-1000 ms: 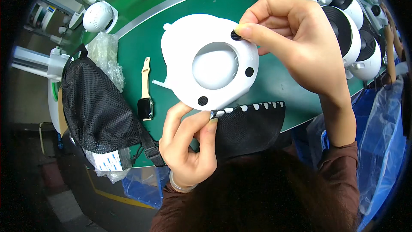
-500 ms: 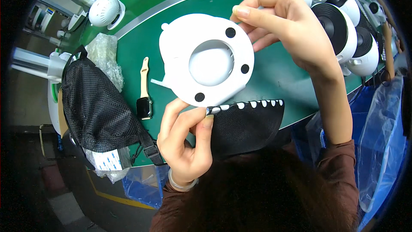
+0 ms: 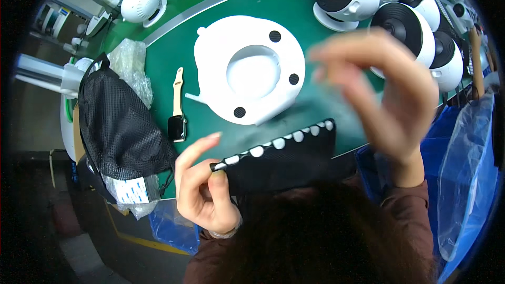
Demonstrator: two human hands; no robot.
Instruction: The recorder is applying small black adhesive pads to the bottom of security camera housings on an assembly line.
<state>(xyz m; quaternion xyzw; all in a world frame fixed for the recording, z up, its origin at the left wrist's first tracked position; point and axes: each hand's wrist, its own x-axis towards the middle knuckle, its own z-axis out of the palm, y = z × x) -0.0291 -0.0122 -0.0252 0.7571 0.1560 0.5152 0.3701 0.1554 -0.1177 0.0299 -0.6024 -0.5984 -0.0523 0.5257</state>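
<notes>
My left hand (image 3: pixel 208 194) pinches the left corner of a black sheet (image 3: pixel 284 160) between thumb and fingers, its index finger raised. White round spots line the sheet's upper edge, and its lower part is lost in shadow. Beyond it, a white rounded plastic housing (image 3: pixel 213 68) lies on the green table, with a large round opening. Black textured round pads sit on its flat ring, and a short tab juts from its left side. To the right of the housing, apart from it, my right hand (image 3: pixel 386 84) is smeared by motion, thumb and index finger curled toward each other.
A watch (image 3: pixel 177 126) with a beige strap lies left of the housing. Further left are a black mesh bag (image 3: pixel 126 131) and clear bubble wrap (image 3: pixel 129 66). Several white-and-black round devices (image 3: pixel 405 31) crowd the far right. Blue bins (image 3: pixel 447 142) with plastic liners stand beyond the table's right edge.
My right hand has come away from the housing's rim, moving right and down. My left hand has drawn the sheet down and left, away from the housing.
</notes>
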